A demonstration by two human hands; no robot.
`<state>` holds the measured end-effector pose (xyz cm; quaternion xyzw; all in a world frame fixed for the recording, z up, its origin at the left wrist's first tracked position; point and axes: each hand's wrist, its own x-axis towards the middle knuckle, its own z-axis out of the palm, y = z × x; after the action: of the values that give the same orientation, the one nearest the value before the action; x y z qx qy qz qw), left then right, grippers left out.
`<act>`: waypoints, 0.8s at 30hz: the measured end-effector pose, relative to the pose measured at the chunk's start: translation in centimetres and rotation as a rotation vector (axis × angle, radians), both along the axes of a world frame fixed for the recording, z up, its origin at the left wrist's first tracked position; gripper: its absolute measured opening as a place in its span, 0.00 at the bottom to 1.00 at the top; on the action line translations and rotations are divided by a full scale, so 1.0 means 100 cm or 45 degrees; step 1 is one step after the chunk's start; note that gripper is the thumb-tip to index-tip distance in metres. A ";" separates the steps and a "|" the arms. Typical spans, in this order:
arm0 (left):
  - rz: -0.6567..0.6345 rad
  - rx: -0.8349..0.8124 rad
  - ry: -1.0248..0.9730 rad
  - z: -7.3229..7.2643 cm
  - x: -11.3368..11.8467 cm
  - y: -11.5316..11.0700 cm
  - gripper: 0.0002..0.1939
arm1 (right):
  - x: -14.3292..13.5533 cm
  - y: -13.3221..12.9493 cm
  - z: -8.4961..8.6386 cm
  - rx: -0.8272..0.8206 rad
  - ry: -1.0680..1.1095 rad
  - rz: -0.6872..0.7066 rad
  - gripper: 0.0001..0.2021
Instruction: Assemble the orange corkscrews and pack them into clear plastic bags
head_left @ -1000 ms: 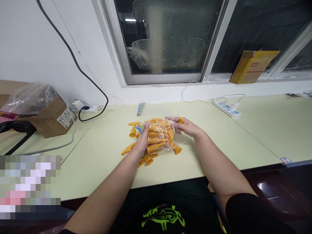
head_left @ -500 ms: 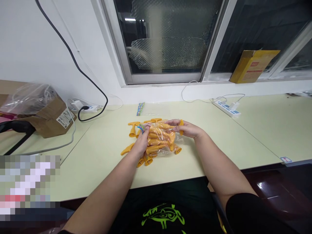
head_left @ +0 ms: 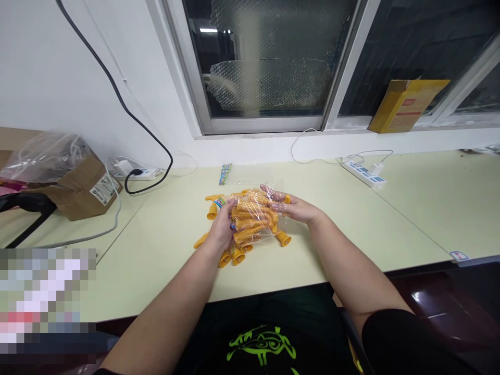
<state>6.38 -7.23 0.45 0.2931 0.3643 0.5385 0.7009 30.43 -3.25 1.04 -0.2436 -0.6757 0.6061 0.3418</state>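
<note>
A clear plastic bag (head_left: 253, 216) filled with several yellow plastic pieces lies over a loose pile of similar yellow pieces. My left hand (head_left: 223, 224) grips the bag's left end, beside its colourful printed header. At the bag's right side, my right hand (head_left: 291, 204) has its fingers apart, partly behind or inside the film, with a yellow handle end at them. Whether those fingers hold that piece is unclear. Loose yellow pieces show around the bag, one (head_left: 283, 239) below my right hand. Behind the pile lies a flat clear bag with a printed header (head_left: 225, 174).
A cardboard box (head_left: 84, 185) with plastic film stands at the left, near a power strip (head_left: 146, 174) and a black cable (head_left: 117, 88). Another power strip (head_left: 363, 174) lies at the back right. A yellow carton (head_left: 406, 107) leans at the window.
My right hand's fingers have moved inward and spread at the bag. The yellow piece there has moved left, deeper into the film. My left hand has shifted slightly left along the header end.
</note>
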 end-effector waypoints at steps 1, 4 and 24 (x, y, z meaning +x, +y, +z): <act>0.032 0.031 0.010 0.001 -0.001 0.000 0.24 | 0.000 -0.001 0.002 0.018 0.000 0.000 0.35; 0.168 0.119 0.079 0.005 -0.002 0.000 0.21 | -0.002 -0.003 0.007 0.063 -0.001 0.036 0.29; 0.309 0.030 0.058 0.006 -0.003 0.000 0.18 | -0.001 -0.010 0.008 -0.175 0.106 0.094 0.16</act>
<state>6.10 -7.23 1.04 0.2672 0.4067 0.6168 0.6186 30.37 -4.24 1.87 -0.2158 -0.6262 0.6728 0.3296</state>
